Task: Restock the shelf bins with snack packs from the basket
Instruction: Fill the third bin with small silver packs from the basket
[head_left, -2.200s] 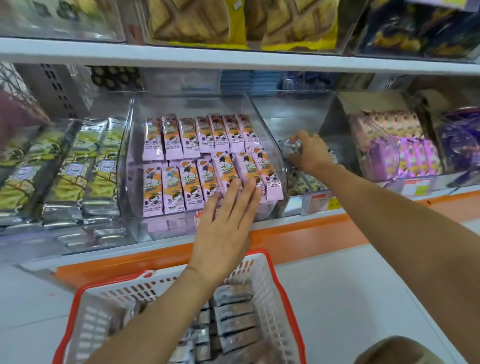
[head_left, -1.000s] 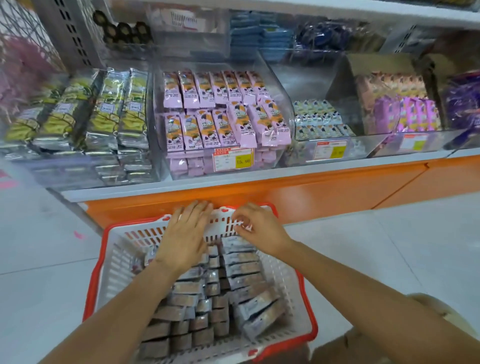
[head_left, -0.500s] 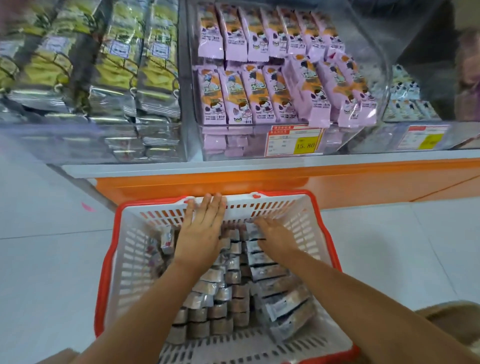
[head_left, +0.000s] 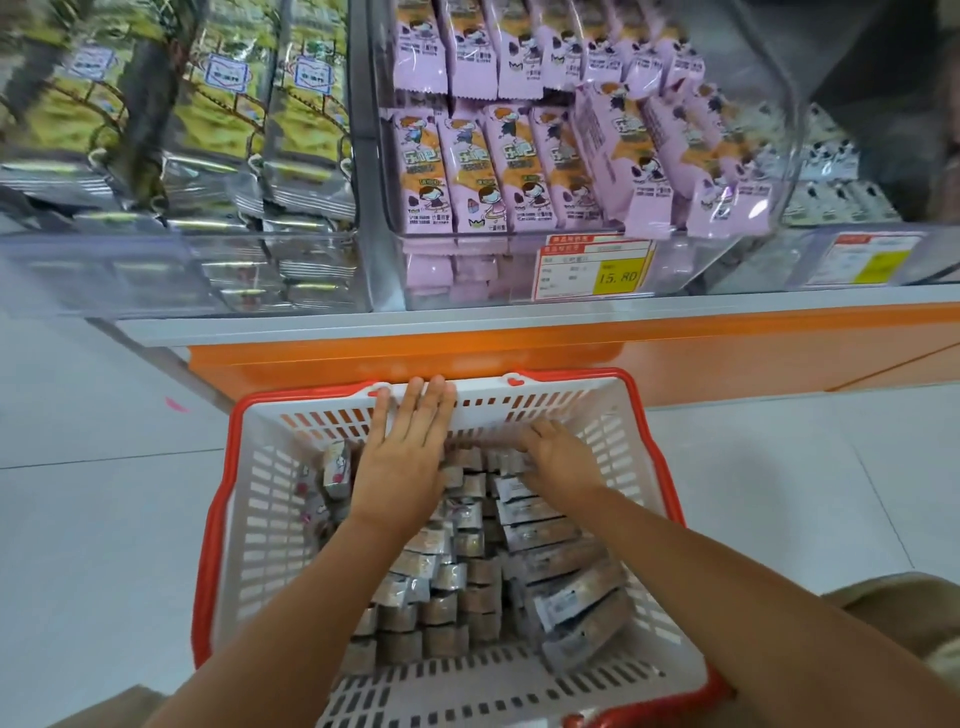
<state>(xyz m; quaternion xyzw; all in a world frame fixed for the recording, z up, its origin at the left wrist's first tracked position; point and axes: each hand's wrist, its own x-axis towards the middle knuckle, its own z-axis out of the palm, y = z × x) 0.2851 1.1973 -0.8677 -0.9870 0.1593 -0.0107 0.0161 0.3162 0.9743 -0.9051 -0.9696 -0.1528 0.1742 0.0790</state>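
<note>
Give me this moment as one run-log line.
stage: both hands in basket | left hand: flat over snack packs, fingertips at far wall | right hand: fingers among packs, grip unclear | bin of purple packs: stocked

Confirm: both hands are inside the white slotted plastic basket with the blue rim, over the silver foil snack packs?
The rim is wrong: the white slotted plastic basket has a red rim, not blue, as the head view shows. The left hand and right hand are inside it, over the silver foil snack packs.
</note>
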